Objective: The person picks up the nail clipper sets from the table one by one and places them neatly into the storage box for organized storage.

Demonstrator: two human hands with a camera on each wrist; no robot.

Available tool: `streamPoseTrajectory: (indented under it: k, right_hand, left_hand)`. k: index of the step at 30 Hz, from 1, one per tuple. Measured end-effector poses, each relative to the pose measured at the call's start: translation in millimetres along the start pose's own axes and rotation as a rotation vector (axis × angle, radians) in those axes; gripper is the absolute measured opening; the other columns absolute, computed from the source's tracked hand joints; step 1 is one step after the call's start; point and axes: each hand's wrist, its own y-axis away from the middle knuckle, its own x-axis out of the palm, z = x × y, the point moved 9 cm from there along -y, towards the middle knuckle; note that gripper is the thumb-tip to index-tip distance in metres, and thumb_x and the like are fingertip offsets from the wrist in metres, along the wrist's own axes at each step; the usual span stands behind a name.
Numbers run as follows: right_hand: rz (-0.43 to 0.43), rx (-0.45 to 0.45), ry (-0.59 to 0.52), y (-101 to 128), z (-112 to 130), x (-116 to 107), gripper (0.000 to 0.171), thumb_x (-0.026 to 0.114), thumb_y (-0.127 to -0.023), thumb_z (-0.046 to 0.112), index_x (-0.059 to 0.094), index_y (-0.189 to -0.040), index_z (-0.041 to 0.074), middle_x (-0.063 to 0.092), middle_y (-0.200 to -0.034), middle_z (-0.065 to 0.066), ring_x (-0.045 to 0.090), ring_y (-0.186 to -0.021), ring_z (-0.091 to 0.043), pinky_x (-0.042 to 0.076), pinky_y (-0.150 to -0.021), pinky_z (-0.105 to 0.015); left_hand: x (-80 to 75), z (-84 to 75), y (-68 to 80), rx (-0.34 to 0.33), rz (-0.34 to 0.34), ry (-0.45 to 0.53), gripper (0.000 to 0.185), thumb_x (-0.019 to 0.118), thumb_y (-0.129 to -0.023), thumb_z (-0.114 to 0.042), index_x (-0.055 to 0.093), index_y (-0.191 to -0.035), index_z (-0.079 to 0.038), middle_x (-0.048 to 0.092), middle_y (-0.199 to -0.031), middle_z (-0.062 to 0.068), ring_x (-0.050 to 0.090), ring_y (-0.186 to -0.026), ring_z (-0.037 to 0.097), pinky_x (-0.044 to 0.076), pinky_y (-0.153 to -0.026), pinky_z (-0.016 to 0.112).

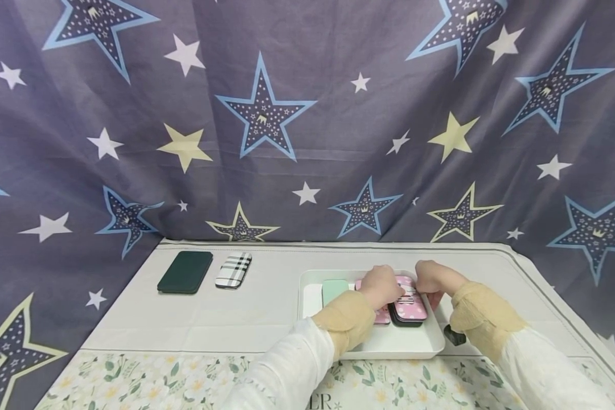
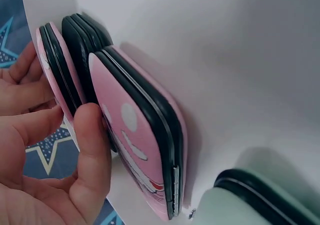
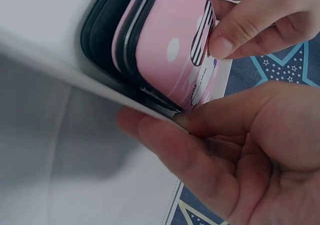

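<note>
My left hand (image 1: 381, 286) reaches over a white tray (image 1: 400, 346), its fingertips on the face and near edge of a pink polka-dot hinged case (image 1: 412, 308). This case lies on a black case (image 3: 95, 32) at the tray's right side. My right hand (image 1: 434, 277) pinches the tray's right wall, thumb inside beside the pink case and fingers outside. A second pink case (image 2: 132, 115), with a cartoon print, lies just left of the stack, partly hidden by my left hand in the head view. Further left in the tray is a mint green case (image 1: 334, 289).
A dark green case (image 1: 185, 272) and a black-and-white plaid case (image 1: 233, 270) lie at the table's back left. Beside the tray's right edge sits a small black object (image 1: 454, 336). A starry curtain (image 1: 266, 182) hangs behind the table; floral cloth (image 1: 148, 378) covers its front.
</note>
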Motion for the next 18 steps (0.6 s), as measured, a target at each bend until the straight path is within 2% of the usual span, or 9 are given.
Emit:
streamPoseTrajectory:
  k: [4, 9, 13, 18]
  right_hand:
    - [0.002, -0.005, -0.006, -0.1, 0.1, 0.3, 0.019, 0.044, -0.080, -0.011, 0.053, -0.094, -0.020, 0.062, -0.054, -0.016, 0.064, -0.044, -0.021, 0.055, -0.046, -0.030]
    - [0.005, -0.006, -0.005, -0.8, 0.3, 0.7, 0.017, 0.044, -0.079, -0.011, 0.053, -0.091, -0.019, 0.062, -0.054, -0.016, 0.064, -0.044, -0.021, 0.055, -0.046, -0.030]
    - [0.008, -0.001, -0.002, -0.5, 0.5, 0.5, 0.018, 0.044, -0.080, -0.011, 0.053, -0.092, -0.021, 0.062, -0.053, -0.016, 0.065, -0.045, -0.022, 0.055, -0.047, -0.030]
    - [0.008, 0.001, -0.002, -0.1, -0.2, 0.8, 0.019, 0.045, -0.080, -0.011, 0.053, -0.093, -0.022, 0.062, -0.053, -0.016, 0.065, -0.045, -0.022, 0.055, -0.047, -0.030]
  left_hand:
    - [0.1, -2.3, 3.0, -0.005, 0.028, -0.012, 0.030, 0.073, -0.079, -0.032, 0.064, -0.093, -0.007, 0.067, -0.088, 0.006, 0.062, -0.076, 0.017, 0.052, -0.067, 0.027]
    - [-3.2, -9.9, 6.3, 0.035, 0.033, -0.080, 0.029, 0.070, -0.079, -0.032, 0.064, -0.096, -0.010, 0.067, -0.090, 0.005, 0.062, -0.077, 0.016, 0.051, -0.067, 0.026]
    - [-4.7, -17.3, 13.9, 0.092, 0.052, -0.168, 0.029, 0.066, -0.083, -0.040, 0.067, -0.093, -0.014, 0.069, -0.093, 0.000, 0.061, -0.076, 0.014, 0.050, -0.066, 0.025]
    - [-7.6, -23.3, 29.9, 0.187, 0.018, -0.253, 0.042, 0.058, -0.089, -0.049, 0.066, -0.106, -0.012, 0.068, -0.102, 0.000, 0.064, -0.089, 0.015, 0.052, -0.074, 0.026]
